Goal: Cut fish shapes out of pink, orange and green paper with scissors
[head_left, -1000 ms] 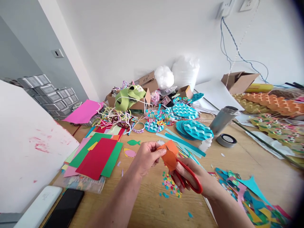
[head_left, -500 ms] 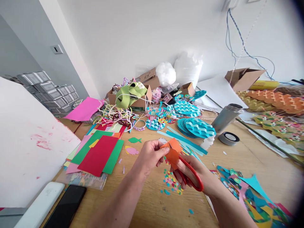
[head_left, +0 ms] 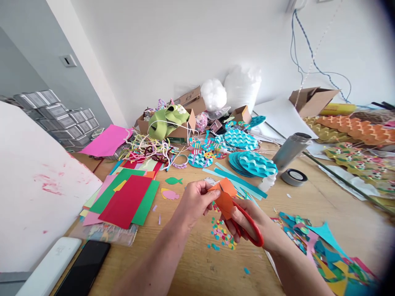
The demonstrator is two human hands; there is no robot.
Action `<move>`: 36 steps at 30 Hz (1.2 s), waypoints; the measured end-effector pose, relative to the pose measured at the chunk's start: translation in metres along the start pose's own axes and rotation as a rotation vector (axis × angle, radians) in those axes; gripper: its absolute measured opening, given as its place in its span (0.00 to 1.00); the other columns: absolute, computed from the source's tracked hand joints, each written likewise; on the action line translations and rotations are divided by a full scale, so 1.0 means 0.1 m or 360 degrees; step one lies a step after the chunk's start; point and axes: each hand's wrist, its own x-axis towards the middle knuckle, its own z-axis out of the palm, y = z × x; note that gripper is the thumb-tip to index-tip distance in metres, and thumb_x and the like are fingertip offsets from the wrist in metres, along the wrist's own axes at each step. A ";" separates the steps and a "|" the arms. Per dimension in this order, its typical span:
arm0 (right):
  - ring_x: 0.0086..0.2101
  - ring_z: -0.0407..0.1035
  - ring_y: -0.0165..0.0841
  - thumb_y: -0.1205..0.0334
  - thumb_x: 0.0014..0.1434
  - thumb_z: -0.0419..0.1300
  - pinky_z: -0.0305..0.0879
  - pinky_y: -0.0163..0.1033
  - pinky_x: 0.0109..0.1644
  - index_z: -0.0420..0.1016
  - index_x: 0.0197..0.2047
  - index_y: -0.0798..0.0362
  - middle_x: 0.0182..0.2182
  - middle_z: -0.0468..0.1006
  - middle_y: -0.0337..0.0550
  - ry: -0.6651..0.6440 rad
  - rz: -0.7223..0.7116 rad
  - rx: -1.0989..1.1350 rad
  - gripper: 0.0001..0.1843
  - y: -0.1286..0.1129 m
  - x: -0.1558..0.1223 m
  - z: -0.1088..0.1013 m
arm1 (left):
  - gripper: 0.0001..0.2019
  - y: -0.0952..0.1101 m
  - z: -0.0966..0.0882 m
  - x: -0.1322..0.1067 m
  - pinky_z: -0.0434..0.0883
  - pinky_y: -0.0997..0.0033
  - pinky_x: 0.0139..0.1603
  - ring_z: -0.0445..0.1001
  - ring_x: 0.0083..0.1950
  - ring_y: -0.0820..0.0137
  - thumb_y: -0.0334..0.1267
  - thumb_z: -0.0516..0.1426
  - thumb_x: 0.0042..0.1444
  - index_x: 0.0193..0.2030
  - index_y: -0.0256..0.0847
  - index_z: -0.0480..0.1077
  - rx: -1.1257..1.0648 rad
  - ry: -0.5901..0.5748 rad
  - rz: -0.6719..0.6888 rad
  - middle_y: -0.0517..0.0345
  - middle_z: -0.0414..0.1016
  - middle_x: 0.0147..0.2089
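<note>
My left hand (head_left: 194, 201) pinches a piece of orange paper (head_left: 224, 196) by its left edge, holding it up over the wooden table (head_left: 197, 263). My right hand (head_left: 251, 224) grips red-handled scissors (head_left: 245, 228), whose blades reach up into the orange paper from below. Under both hands lies a scatter of small coloured paper dots (head_left: 220, 236). A stack of red and green paper sheets (head_left: 126, 201) lies to the left of my left hand.
Blue wavy paper discs (head_left: 256, 163), a metal flask (head_left: 290, 150) and a tape roll (head_left: 294, 176) sit behind my hands. Coloured offcuts (head_left: 321, 255) pile at the right. A black phone (head_left: 83, 269) and a white device (head_left: 46, 273) lie at the front left. Cardboard boxes (head_left: 179, 123) line the wall.
The hands, paper and scissors have kept almost the same pose; the camera has shifted slightly, so the scene sits a little differently in the frame.
</note>
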 end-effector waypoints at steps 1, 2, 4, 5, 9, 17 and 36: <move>0.15 0.63 0.26 0.28 0.53 0.54 0.53 0.30 0.18 0.63 0.27 0.54 0.16 0.69 0.39 0.0002 -0.0001 0.0002 0.32 -0.01 0.00 0.00 | 0.14 0.00 0.00 0.00 0.52 0.78 0.15 0.55 0.15 0.80 0.47 0.61 0.43 0.26 0.38 0.66 -0.0002 0.0004 0.0003 0.67 0.61 0.14; 0.15 0.63 0.26 0.28 0.53 0.54 0.53 0.30 0.18 0.63 0.27 0.53 0.16 0.69 0.39 0.0004 -0.0005 0.0005 0.32 -0.02 0.00 0.01 | 0.14 0.01 0.00 -0.01 0.51 0.79 0.15 0.55 0.15 0.80 0.47 0.61 0.42 0.26 0.38 0.66 -0.0004 0.0008 0.0006 0.67 0.61 0.15; 0.14 0.62 0.26 0.28 0.53 0.53 0.53 0.30 0.18 0.63 0.27 0.53 0.15 0.69 0.38 0.0001 -0.0013 0.0004 0.33 -0.04 0.00 0.02 | 0.14 0.01 0.00 -0.01 0.51 0.79 0.15 0.55 0.15 0.80 0.47 0.61 0.42 0.26 0.38 0.67 -0.0007 0.0014 0.0010 0.67 0.61 0.15; 0.14 0.61 0.26 0.27 0.53 0.53 0.52 0.30 0.17 0.63 0.27 0.53 0.14 0.68 0.38 0.0003 -0.0012 0.0002 0.33 -0.05 0.00 0.02 | 0.14 0.01 0.00 -0.01 0.52 0.79 0.15 0.56 0.15 0.80 0.47 0.61 0.43 0.26 0.38 0.67 -0.0006 0.0016 0.0013 0.67 0.61 0.15; 0.13 0.60 0.25 0.26 0.51 0.53 0.52 0.29 0.16 0.63 0.28 0.54 0.14 0.68 0.36 0.0032 0.0011 0.0023 0.34 -0.05 0.00 0.03 | 0.13 0.00 0.00 0.00 0.52 0.79 0.15 0.56 0.15 0.79 0.46 0.60 0.44 0.27 0.38 0.66 0.0000 0.0018 0.0017 0.66 0.62 0.15; 0.13 0.61 0.25 0.27 0.52 0.53 0.52 0.29 0.16 0.63 0.28 0.54 0.14 0.67 0.36 0.0059 0.0004 0.0013 0.34 -0.01 0.00 0.02 | 0.12 -0.03 0.01 0.01 0.52 0.79 0.15 0.56 0.15 0.79 0.46 0.60 0.44 0.25 0.39 0.66 -0.0020 0.0023 0.0005 0.66 0.62 0.14; 0.12 0.59 0.25 0.27 0.52 0.53 0.48 0.29 0.16 0.64 0.28 0.54 0.13 0.66 0.35 0.0074 -0.0008 0.0024 0.33 0.03 0.00 0.02 | 0.12 -0.01 -0.01 0.01 0.55 0.80 0.14 0.59 0.17 0.78 0.45 0.60 0.46 0.28 0.38 0.67 -0.0017 -0.0040 0.0052 0.64 0.64 0.16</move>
